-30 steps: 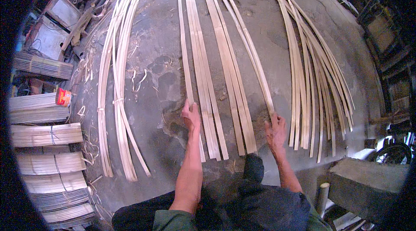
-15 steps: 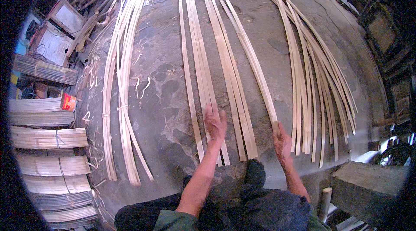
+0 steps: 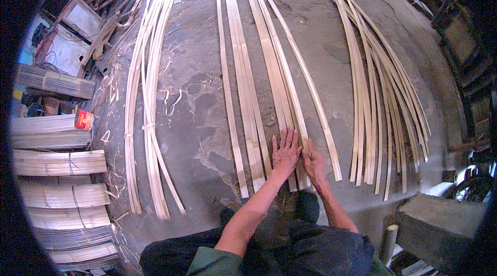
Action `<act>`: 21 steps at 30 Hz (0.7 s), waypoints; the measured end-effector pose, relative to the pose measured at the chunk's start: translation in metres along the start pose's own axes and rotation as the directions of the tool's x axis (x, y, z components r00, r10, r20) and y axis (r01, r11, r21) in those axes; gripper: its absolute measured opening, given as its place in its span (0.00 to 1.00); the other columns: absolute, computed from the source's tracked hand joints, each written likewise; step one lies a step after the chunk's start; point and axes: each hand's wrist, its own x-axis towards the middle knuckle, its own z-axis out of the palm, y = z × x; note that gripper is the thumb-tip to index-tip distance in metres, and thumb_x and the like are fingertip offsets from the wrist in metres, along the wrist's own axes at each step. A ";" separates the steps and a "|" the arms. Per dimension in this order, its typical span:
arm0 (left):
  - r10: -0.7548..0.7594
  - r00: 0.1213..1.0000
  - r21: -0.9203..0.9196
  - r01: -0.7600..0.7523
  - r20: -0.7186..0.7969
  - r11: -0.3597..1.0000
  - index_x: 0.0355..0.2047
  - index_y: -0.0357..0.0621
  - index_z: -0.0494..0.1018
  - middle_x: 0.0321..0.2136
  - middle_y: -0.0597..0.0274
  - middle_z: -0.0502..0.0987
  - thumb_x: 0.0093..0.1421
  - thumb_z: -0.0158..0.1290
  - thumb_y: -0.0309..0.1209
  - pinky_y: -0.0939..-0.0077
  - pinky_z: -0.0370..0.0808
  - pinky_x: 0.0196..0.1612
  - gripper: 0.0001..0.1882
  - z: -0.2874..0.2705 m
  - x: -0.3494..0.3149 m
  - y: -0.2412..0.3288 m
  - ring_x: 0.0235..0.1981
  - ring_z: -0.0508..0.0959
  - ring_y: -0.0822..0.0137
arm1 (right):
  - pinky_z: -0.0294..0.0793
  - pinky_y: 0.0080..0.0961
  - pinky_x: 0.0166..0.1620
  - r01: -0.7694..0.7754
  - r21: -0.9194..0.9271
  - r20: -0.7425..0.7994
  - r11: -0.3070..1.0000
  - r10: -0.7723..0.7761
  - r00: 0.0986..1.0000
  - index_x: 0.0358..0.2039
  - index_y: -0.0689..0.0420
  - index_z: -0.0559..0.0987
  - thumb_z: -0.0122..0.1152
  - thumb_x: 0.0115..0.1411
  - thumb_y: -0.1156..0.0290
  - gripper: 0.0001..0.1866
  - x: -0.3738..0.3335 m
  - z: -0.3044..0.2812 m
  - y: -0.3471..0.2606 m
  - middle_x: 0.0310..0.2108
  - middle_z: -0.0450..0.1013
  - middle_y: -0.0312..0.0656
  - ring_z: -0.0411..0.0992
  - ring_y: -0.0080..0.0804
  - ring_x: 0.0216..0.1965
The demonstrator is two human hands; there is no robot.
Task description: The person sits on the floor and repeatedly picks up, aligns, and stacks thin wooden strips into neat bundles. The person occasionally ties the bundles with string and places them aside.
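Observation:
Long, pale bamboo strips lie lengthwise on the floor in front of me. My left hand [image 3: 287, 153] rests flat, fingers stretched, over the near part of the middle group of strips [image 3: 273, 71]. Close beside it, my right hand [image 3: 313, 162] has its fingers drawn together at the right edge of that group, on the outer bamboo strip [image 3: 296, 112]; its grip is partly hidden. To the right lies a separate strip [image 3: 320, 120], touched by neither hand. Another group of strips [image 3: 243, 84] and a lone strip [image 3: 226, 100] lie left of my hands.
Tied strip bundles [image 3: 150, 95] lie farther left. A fanned pile of strips [image 3: 370, 95] spreads at the right. Stacked strip bundles [image 3: 59, 163] line the left side, with a red-orange packet [image 3: 84, 119] on them. A block-like ledge [image 3: 440, 219] stands at the lower right.
My right hand has let go of the right-hand strip and moved left to the middle group. My left hand has moved right from the left group and now lies flat on the middle one.

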 end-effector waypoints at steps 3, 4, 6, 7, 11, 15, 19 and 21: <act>0.003 1.000 0.006 -0.003 -0.010 1.000 0.68 0.47 0.52 0.69 0.63 0.49 0.65 0.43 0.44 0.41 0.41 0.67 0.33 -0.002 -0.001 0.003 0.70 0.47 0.56 | 0.73 0.35 0.39 0.173 -0.160 -0.077 0.972 -0.186 0.979 0.64 0.56 0.63 0.52 0.66 0.64 0.27 0.001 0.001 0.013 0.33 0.75 0.54 0.74 0.48 0.32; 0.007 1.000 0.004 -0.007 -0.020 1.000 0.68 0.48 0.52 0.69 0.63 0.49 0.65 0.44 0.44 0.41 0.41 0.67 0.33 -0.003 -0.001 0.005 0.70 0.47 0.55 | 0.73 0.34 0.38 0.180 -0.055 -0.098 0.982 -0.185 0.978 0.64 0.56 0.62 0.52 0.66 0.64 0.27 0.000 -0.001 0.017 0.31 0.74 0.53 0.73 0.45 0.30; 0.018 1.000 0.002 -0.018 -0.018 1.000 0.68 0.48 0.52 0.69 0.64 0.49 0.65 0.44 0.43 0.40 0.41 0.67 0.33 -0.006 0.000 0.008 0.70 0.47 0.54 | 0.73 0.32 0.36 0.196 0.155 -0.137 0.968 -0.176 0.975 0.64 0.56 0.62 0.52 0.66 0.65 0.27 -0.001 -0.004 0.023 0.28 0.72 0.49 0.71 0.39 0.28; 0.015 1.000 0.004 -0.015 0.004 1.000 0.68 0.48 0.51 0.69 0.64 0.49 0.65 0.44 0.42 0.39 0.41 0.67 0.33 -0.007 -0.003 0.005 0.70 0.47 0.53 | 0.73 0.30 0.35 0.054 0.270 -0.057 0.961 -0.040 0.998 0.64 0.57 0.62 0.52 0.66 0.66 0.27 -0.005 -0.008 0.012 0.28 0.73 0.48 0.71 0.36 0.28; 0.006 0.996 -0.032 -0.003 0.094 0.999 0.68 0.48 0.49 0.70 0.64 0.48 0.66 0.41 0.41 0.39 0.38 0.67 0.32 -0.015 -0.003 0.010 0.70 0.46 0.52 | 0.71 0.24 0.33 -0.094 0.232 -0.005 0.968 0.098 0.995 0.64 0.57 0.63 0.52 0.66 0.69 0.26 -0.015 -0.030 0.014 0.28 0.73 0.42 0.70 0.26 0.29; 0.001 0.996 0.007 -0.002 0.085 1.000 0.69 0.47 0.48 0.70 0.64 0.45 0.67 0.37 0.42 0.40 0.36 0.68 0.32 -0.011 -0.004 0.005 0.71 0.44 0.52 | 0.71 0.21 0.41 0.018 0.137 -0.100 0.990 -0.005 0.995 0.64 0.56 0.63 0.52 0.66 0.71 0.25 -0.025 -0.025 0.004 0.38 0.78 0.45 0.71 0.23 0.36; 0.008 0.999 -0.024 -0.007 0.040 1.000 0.69 0.47 0.48 0.70 0.63 0.45 0.67 0.38 0.41 0.40 0.36 0.68 0.32 -0.011 -0.005 0.004 0.71 0.45 0.53 | 0.69 0.22 0.49 -0.160 0.174 0.034 0.972 0.156 0.987 0.64 0.58 0.64 0.53 0.66 0.71 0.26 -0.025 -0.021 -0.005 0.49 0.76 0.48 0.71 0.23 0.44; 0.014 0.999 -0.028 -0.013 0.042 1.000 0.69 0.47 0.48 0.70 0.62 0.45 0.66 0.39 0.41 0.41 0.36 0.68 0.32 -0.012 -0.006 0.003 0.71 0.45 0.53 | 0.69 0.22 0.50 -0.138 0.174 0.008 0.975 0.139 0.990 0.63 0.58 0.64 0.54 0.66 0.69 0.25 -0.021 -0.013 -0.001 0.49 0.76 0.48 0.71 0.23 0.46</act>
